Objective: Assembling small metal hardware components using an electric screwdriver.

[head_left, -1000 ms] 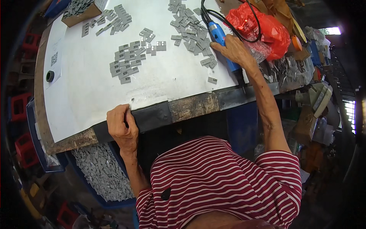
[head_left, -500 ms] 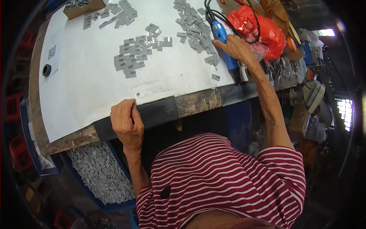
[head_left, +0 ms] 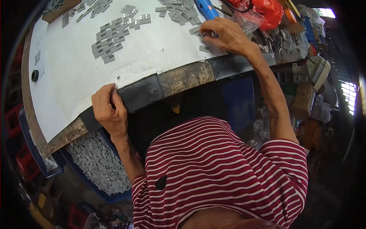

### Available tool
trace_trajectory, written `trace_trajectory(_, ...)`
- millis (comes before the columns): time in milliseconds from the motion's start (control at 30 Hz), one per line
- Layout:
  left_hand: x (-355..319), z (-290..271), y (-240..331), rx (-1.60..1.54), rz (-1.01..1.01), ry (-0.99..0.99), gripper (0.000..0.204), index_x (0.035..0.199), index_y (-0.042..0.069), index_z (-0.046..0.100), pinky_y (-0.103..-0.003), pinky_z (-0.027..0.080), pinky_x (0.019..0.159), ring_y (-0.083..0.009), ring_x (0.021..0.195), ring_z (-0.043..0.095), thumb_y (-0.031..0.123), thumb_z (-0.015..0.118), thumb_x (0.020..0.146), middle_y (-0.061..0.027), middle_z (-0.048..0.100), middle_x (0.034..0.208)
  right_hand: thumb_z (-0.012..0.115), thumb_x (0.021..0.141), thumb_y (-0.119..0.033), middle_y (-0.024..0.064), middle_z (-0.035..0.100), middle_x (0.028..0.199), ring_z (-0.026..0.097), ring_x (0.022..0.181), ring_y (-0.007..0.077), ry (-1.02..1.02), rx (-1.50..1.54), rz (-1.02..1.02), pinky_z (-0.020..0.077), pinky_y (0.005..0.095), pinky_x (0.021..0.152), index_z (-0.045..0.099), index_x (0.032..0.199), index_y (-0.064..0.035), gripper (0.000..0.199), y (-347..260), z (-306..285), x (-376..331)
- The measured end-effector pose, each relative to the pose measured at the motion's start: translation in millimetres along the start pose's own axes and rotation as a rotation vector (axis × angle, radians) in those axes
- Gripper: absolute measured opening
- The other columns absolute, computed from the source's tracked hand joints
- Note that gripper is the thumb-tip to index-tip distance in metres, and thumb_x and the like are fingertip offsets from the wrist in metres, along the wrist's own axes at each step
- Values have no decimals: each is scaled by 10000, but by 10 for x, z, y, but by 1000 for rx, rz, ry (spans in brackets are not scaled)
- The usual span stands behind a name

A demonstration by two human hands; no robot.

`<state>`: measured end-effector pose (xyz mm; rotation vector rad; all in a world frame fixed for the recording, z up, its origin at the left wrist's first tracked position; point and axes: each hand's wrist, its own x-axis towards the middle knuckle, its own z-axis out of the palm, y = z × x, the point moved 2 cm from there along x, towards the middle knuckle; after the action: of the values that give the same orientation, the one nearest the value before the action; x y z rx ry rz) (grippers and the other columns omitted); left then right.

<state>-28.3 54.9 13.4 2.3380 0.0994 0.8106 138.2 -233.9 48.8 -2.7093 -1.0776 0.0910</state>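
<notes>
My right hand [head_left: 230,37] is over the right part of the white tabletop, thumb and fingers curled together at the near end of a heap of flat grey pieces [head_left: 182,12]. Whatever lies between its fingertips is too small to make out. One loose grey piece [head_left: 204,48] rests just below those fingers. Beyond the hand lies a blue corded power tool [head_left: 207,8], partly cut off by the frame. My left hand [head_left: 108,108] is closed at the table's front edge, its fingertips hidden. A cluster of grey pieces [head_left: 108,42] with small dark marks lies ahead of it.
A blue bin of grey pieces [head_left: 97,164] stands under the table's left front edge. At the far left are a cardboard box [head_left: 61,11] and a black ring-shaped roll [head_left: 35,75]. Red plastic bags [head_left: 270,15] and clear wrapping [head_left: 286,44] crowd the right side.
My right hand has left the blue tool and come toward the near end of the grey heap, its fingers now curled. The whole view has shifted; my left hand stays at the table edge.
</notes>
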Motion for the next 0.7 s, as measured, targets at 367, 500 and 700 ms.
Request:
trace_trajectory(367,-22,14,104,27,-106,-46,114,900,-4,604,-250,456,674,-150,750,571,-18,566,793,-86,602,850,610,786,-107,95,621,817,604,691,211,489,163,-39,479,299,582,604,925,-36,156,62,-51,-298)
trace_trajectory(500,137,336,503,-140,-17,-168,120,897,-1,603,-235,450,663,-134,748,567,-31,561,788,-78,603,849,597,780,-61,75,625,773,573,592,142,621,388,185,438,249,480,622,873,-26,103,1,-82,-641)
trace_trajectory(700,353,1123,1105,-266,296,-395,192,915,28,613,-324,455,734,-258,852,554,-19,607,730,-122,585,890,611,761,-27,55,598,731,507,531,114,677,503,299,397,225,472,614,858,-23,97,-70,64,-926)
